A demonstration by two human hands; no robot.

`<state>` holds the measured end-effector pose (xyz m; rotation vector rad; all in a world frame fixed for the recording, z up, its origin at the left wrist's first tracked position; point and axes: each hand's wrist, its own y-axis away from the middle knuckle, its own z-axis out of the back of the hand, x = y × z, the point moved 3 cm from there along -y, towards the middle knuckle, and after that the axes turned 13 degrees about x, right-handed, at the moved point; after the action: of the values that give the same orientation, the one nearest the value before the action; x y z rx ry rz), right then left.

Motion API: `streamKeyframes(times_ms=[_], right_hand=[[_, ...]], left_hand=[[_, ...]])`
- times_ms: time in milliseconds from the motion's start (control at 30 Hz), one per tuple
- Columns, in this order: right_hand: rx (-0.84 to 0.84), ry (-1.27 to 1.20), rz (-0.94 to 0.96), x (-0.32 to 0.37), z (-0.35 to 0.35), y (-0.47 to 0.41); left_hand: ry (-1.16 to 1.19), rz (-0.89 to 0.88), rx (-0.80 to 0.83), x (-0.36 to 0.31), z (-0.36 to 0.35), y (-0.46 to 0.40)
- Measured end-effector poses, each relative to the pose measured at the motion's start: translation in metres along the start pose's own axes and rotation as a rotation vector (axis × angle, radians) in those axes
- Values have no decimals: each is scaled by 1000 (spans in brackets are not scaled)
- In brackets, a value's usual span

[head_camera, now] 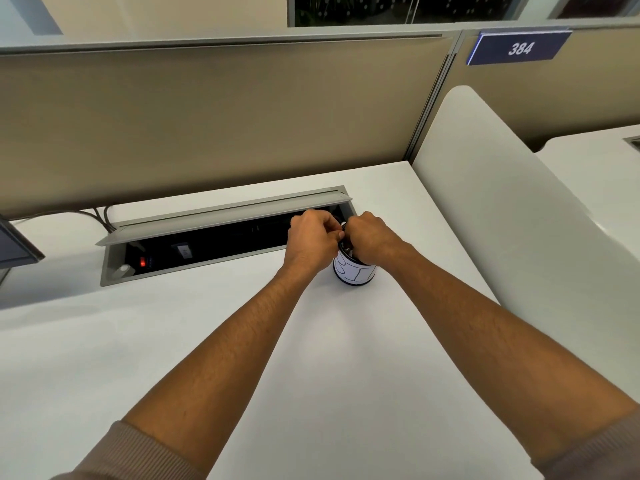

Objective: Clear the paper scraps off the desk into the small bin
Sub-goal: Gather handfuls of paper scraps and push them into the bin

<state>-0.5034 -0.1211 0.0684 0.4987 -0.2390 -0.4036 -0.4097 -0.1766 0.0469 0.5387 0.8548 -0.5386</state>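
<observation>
Two hands meet over the small bin

Both of our hands are bunched together at the mouth of the small bin (pixel 354 271), a dark cylinder with a white hand-lettered label, standing upright on the white desk (pixel 194 341) just in front of the right end of the open cable tray (pixel 207 237). From the head camera we see our left hand (pixel 311 240) curled with its fingers drawn in toward the rim, and our right hand (pixel 372 237) closed in the same way, its knuckles over the bin's opening. The two hands touch or nearly touch above the rim. Their fingers are tightly bent, but we cannot tell whether either holds a paper scrap, since the fingertips are hidden behind the knuckles. Something pale shows inside the bin under our right hand; it is too small to make out. Inside the tray a red light (pixel 142 261) glows at the left end. A beige partition (pixel 207 116) rises behind the desk, and a blue plate (pixel 519 48) on the next partition reads 384
</observation>
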Motion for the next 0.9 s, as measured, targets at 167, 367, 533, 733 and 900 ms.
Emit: streamKeyframes(times_ms=[167, 367, 533, 733, 900], right_hand=[[2, -37, 18, -4, 5, 11], [-137, -143, -13, -15, 11, 32], [-432, -332, 8, -16, 2, 59], [-583, -563, 56, 19, -33, 97], [-524, -707, 137, 66, -78, 113]], left_hand=[[-71, -26, -59, -6, 0, 10], [-71, -24, -122, -8, 16, 33], [-79, -29, -134, 3, 31, 63], [-64, 17, -153, 40, 47, 115], [-47, 50, -208, 81, 67, 172]])
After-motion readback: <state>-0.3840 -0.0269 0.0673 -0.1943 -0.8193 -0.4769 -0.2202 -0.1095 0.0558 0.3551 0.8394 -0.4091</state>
